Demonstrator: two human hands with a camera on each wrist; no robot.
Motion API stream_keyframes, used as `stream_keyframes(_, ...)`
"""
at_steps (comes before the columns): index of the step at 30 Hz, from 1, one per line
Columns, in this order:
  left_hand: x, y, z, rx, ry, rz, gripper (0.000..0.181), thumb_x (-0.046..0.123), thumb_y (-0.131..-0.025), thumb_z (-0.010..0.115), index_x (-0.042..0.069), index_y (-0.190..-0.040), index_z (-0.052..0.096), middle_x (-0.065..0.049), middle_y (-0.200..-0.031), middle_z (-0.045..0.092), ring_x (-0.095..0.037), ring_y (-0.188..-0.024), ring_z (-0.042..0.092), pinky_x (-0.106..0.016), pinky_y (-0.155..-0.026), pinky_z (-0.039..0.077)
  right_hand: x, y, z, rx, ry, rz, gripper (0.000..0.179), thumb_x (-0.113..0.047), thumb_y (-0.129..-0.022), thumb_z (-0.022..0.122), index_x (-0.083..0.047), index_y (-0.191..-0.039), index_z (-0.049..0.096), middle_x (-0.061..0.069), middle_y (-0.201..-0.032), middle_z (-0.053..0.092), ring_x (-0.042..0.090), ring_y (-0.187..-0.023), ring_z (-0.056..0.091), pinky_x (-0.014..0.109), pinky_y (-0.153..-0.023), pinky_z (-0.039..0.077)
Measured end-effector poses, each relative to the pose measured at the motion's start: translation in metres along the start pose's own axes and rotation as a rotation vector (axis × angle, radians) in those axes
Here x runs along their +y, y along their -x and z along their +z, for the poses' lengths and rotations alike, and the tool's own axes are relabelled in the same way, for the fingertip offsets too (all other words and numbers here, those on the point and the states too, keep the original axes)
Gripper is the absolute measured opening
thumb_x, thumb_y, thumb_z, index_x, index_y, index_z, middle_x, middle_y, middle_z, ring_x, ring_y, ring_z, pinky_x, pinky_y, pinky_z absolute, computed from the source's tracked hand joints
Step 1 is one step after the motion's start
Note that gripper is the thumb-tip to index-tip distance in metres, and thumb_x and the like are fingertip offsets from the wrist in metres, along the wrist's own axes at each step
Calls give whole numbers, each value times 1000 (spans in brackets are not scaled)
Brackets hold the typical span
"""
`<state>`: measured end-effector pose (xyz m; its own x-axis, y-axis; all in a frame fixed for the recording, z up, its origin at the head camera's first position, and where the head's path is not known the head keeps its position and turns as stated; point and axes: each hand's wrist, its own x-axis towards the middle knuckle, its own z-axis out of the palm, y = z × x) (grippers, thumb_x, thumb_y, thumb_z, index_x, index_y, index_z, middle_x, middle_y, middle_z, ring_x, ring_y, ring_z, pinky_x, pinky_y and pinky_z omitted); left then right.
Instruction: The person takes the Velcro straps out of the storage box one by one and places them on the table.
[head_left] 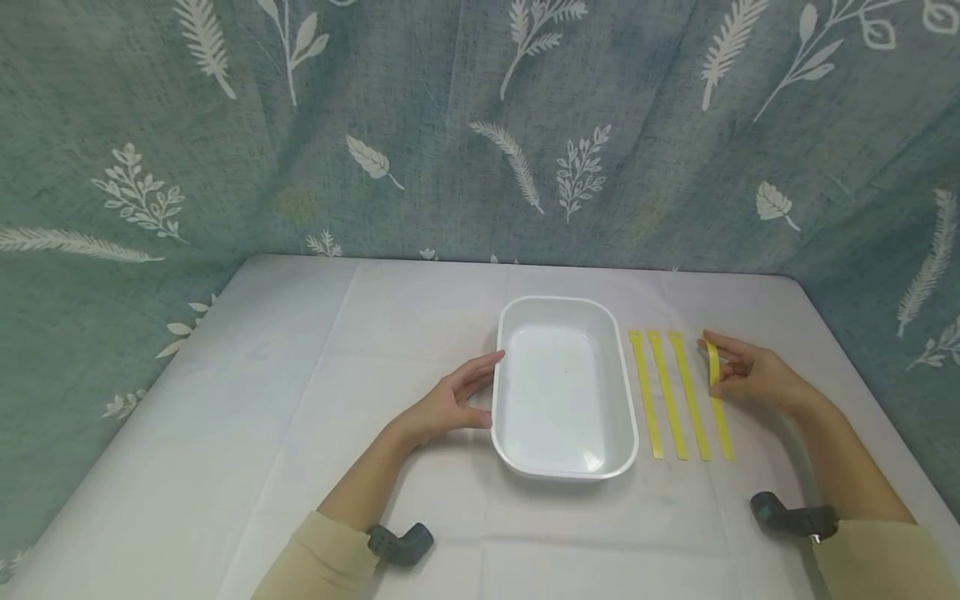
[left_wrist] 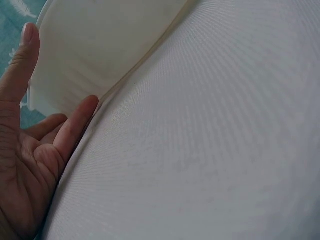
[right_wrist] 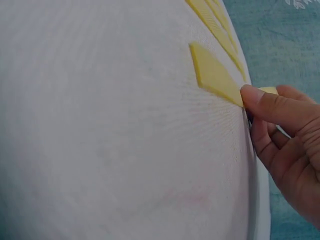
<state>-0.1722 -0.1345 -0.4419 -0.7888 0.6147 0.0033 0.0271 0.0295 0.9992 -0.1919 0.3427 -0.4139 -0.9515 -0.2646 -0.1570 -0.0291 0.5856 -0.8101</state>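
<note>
A white rectangular plastic tub [head_left: 564,387] stands on the table with nothing in it. On its left side rests my left hand [head_left: 448,402], fingers and thumb spread along the wall; the left wrist view shows the fingertips [left_wrist: 89,102] right at the tub's outer side. My right hand [head_left: 759,377] pinches the rightmost yellow strap [head_left: 723,429] between thumb and fingers. That strap bends up at its far part, and its near end lies low over the cloth in the right wrist view. Three more yellow straps [head_left: 666,392] lie side by side between the tub and my right hand.
A white cloth [head_left: 360,433] covers the table. Behind it hangs a green-blue curtain [head_left: 435,167] with white leaf prints. Each forearm has a dark wrist device [head_left: 401,546] near a beige sleeve [head_left: 318,562].
</note>
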Motion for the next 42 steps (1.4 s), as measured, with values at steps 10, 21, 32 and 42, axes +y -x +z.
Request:
stream_keyframes(10, 1, 0, 1, -2, -12, 9, 93, 25, -70, 83, 25, -148, 31, -2, -156, 26, -21, -143, 24, -37, -113, 27, -1, -1, 3, 58, 240, 46, 76, -23, -69, 83, 7, -131, 50, 30, -124, 49, 40, -111, 47, 53, -93, 43)
stream_keyframes(21, 2, -2, 0, -18, -34, 12, 90, 21, -74, 81, 26, -148, 30, 3, -156, 24, -21, -143, 24, -37, -113, 29, -2, 2, 1, 55, 244, 66, 77, -31, -70, 82, 8, -129, 52, 33, -131, 46, 46, -120, 42, 58, -96, 38)
stream_keyframes(32, 4, 2, -4, -72, -67, -23, 95, 38, -76, 78, 30, -151, 21, 10, -158, 13, -20, -144, 19, -42, -114, 25, -13, 13, 5, 106, 189, 34, 70, -34, -79, 76, -1, -135, 50, 24, -124, 56, 7, -100, 53, 10, -74, 43)
stream_keyframes(42, 16, 5, -1, -85, -82, 20, 104, 29, -76, 79, 20, -153, 11, 4, -160, 4, -24, -145, 15, -36, -106, 39, -45, 25, 23, 107, 72, -298, 64, -5, -82, 71, -4, -140, 44, -5, -125, 56, 1, -105, 52, 6, -87, 39)
